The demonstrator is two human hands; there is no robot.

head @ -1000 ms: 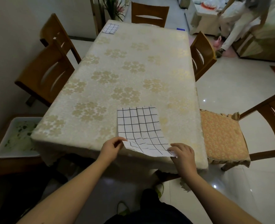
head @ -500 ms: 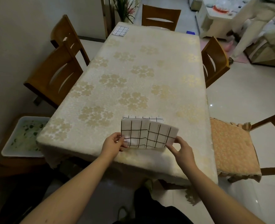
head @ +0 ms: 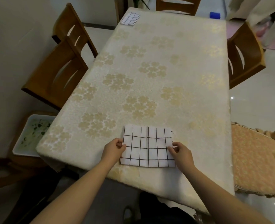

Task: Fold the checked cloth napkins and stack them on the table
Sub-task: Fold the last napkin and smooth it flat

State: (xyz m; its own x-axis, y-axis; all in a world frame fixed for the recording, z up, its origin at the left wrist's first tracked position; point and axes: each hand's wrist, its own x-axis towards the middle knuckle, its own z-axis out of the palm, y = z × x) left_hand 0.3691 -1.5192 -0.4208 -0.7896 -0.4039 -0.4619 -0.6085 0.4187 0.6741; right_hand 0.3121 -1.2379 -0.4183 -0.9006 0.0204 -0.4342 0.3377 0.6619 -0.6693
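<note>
A white napkin with black checks (head: 147,147) lies folded in half, flat on the near edge of the table (head: 149,70). My left hand (head: 114,149) pinches its left edge and my right hand (head: 180,152) pinches its right edge. A second folded checked napkin (head: 130,18) rests at the table's far left corner. The table wears a cream cloth with gold flower prints.
Wooden chairs stand on the left (head: 60,70), at the far end (head: 177,4) and on the right (head: 245,54). A cushioned seat (head: 257,159) sits at the near right. A white tray (head: 31,135) lies low on the left. A person's legs (head: 266,16) are at the far right.
The napkin's near half was lifted from the table edge and brought over onto the far half. It now lies flat, half its former length, with both hands moved to its sides.
</note>
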